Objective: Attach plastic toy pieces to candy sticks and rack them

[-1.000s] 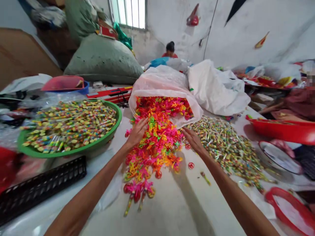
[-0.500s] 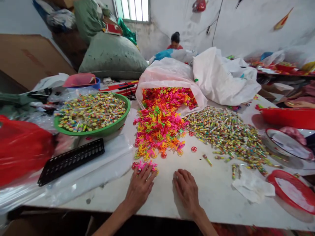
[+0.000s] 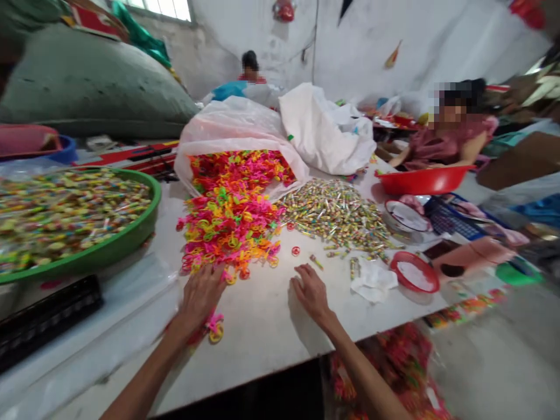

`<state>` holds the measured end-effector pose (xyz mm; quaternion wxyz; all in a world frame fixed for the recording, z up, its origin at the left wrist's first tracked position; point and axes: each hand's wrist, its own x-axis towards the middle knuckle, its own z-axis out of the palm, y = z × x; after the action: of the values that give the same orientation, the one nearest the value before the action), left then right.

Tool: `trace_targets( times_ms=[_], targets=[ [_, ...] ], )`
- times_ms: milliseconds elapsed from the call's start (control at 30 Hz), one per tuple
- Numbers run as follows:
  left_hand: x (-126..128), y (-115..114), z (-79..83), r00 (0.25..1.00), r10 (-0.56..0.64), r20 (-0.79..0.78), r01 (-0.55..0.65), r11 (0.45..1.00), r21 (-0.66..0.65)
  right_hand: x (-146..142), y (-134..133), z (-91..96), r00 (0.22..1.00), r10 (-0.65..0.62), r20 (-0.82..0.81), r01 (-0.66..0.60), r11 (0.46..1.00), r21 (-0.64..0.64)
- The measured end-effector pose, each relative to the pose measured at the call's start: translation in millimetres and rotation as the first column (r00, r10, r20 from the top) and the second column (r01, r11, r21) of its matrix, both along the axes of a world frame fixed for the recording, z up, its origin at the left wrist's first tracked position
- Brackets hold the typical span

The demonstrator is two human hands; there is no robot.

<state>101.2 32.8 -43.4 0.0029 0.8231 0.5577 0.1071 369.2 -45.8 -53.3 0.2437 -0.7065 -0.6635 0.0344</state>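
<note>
At centre-left, the bright plastic pieces (image 3: 236,224) look light and snag-prone (best scooped from their lower edge), left hand (image 3: 203,291) spread there, right hand (image 3: 311,291) loosely unfurled.

Bright window (image 3: 168,8), blurred outer edges

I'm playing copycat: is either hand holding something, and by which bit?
Nothing shows in the right hand. The left hand is at the near edge of the colourful pile; whether it grips a piece cannot be told.
</note>
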Motion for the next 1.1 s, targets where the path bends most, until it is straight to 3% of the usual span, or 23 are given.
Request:
trace_targets(
  times_ms=[67,133,233,300,400,467,533,600,733,833,933,1000,1100],
  targets=[
    [9.9,2.3,-4.8,0.998,-0.05,0.025,0.051,0.998,-0.048,31.3,5.7,2.2,0.978,-0.185,0.097,0.187,0.982,-0.018],
    [22.2,-4.3,-7.0,0.993,-0.065,0.094,0.072,0.995,-0.076,53.6,13.1,3.5,0.943,-0.288,0.167,0.303,0.951,-0.069],
    [41.5,-17.6,-5.9,0.947,0.019,0.319,0.03,0.989,-0.148,59.8,21.9,1.1,0.948,-0.26,0.182,0.281,0.954,-0.103],
    [50.2,-22.2,-4.6,0.83,0.161,0.533,-0.02,0.965,-0.261,50.2,21.9,-2.4,0.961,-0.252,0.116,0.261,0.963,-0.069],
    [53.3,-23.0,-1.8,0.514,0.35,0.783,0.058,0.897,-0.439,27.4,12.0,-6.4,0.929,-0.265,-0.26,0.268,0.963,-0.024],
    [51.5,-23.8,2.0,0.382,0.403,0.831,0.146,0.862,-0.485,8.9,2.2,-4.9,0.752,-0.217,-0.623,0.218,0.973,-0.077],
    [50.4,-27.5,8.0,0.352,0.432,0.83,0.202,0.831,-0.518,-12.1,-6.5,1.2,0.487,-0.178,-0.855,0.101,0.984,-0.148],
    [51.4,-34.1,15.3,0.27,0.512,0.816,0.308,0.757,-0.577,-33.8,-12.2,10.2,0.291,-0.165,-0.942,-0.012,0.984,-0.176],
    [55.5,-49.4,27.2,0.054,0.72,0.692,0.522,0.57,-0.635,-64.6,-15.0,23.5,0.075,-0.147,-0.986,-0.135,0.978,-0.156],
    [53.8,-55.7,30.1,-0.02,0.766,0.642,0.541,0.549,-0.638,-68.9,-14.8,24.2,-0.025,-0.171,-0.985,-0.214,0.963,-0.162],
    [48.2,-57.9,30.6,-0.073,0.773,0.63,0.516,0.57,-0.64,-62.9,-14.7,24.6,0.013,-0.195,-0.981,-0.173,0.966,-0.194],
    [45.6,-59.4,31.3,-0.049,0.75,0.66,0.481,0.597,-0.642,-59.1,-13.9,28.3,0.05,-0.199,-0.979,-0.133,0.97,-0.204],
    [46.0,-63.6,33.1,0.063,0.702,0.709,0.49,0.597,-0.635,-59.0,-12.3,37.3,0.069,-0.186,-0.98,-0.215,0.957,-0.196]
  ],
)
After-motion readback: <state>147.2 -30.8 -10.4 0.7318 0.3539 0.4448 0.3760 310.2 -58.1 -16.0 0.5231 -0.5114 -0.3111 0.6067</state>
